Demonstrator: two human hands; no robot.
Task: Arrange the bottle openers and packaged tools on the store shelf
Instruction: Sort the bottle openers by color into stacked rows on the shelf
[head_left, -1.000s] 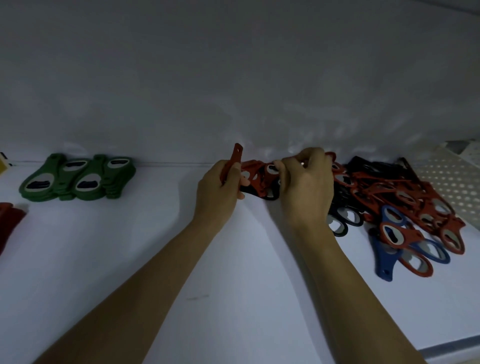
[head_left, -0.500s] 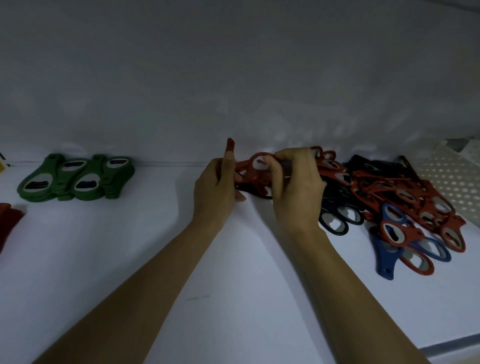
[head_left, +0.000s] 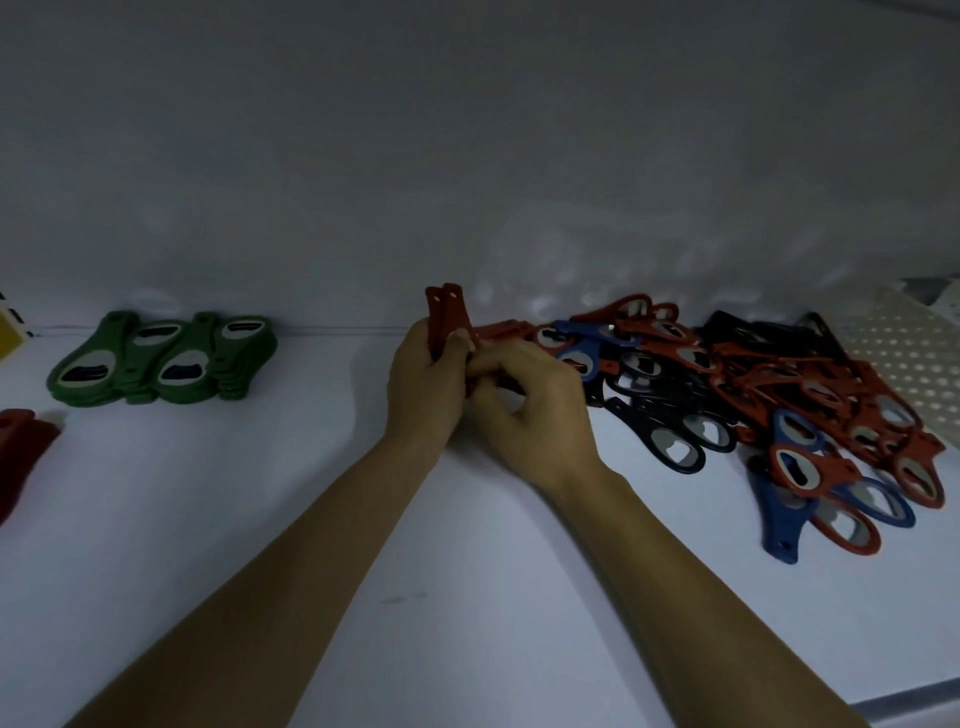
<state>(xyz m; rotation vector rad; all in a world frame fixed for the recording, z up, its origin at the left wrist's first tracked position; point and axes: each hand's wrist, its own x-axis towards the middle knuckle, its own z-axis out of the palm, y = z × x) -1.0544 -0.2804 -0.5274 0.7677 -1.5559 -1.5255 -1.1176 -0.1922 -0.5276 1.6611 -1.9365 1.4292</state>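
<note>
My left hand (head_left: 423, 387) grips two red bottle openers (head_left: 442, 317) upright, their handle ends sticking up above my fingers. My right hand (head_left: 535, 410) presses against the left, fingers curled on the lower part of those openers. Just right of my hands lies a loose heap of red, blue and black bottle openers (head_left: 753, 395) on the white shelf (head_left: 260, 519). Green bottle openers (head_left: 166, 358) lie in neat overlapping stacks at the back left.
The white back wall (head_left: 467, 156) rises right behind the openers. A perforated white divider (head_left: 914, 364) bounds the shelf on the right. A dark red item (head_left: 21, 457) lies at the left edge, a yellow one (head_left: 8, 332) behind it. The shelf's front lip (head_left: 904, 701) shows lower right.
My right hand has brought a second red opener from the heap against the one in my left hand. Both hands have drawn together; the two openers now stand upright side by side.
</note>
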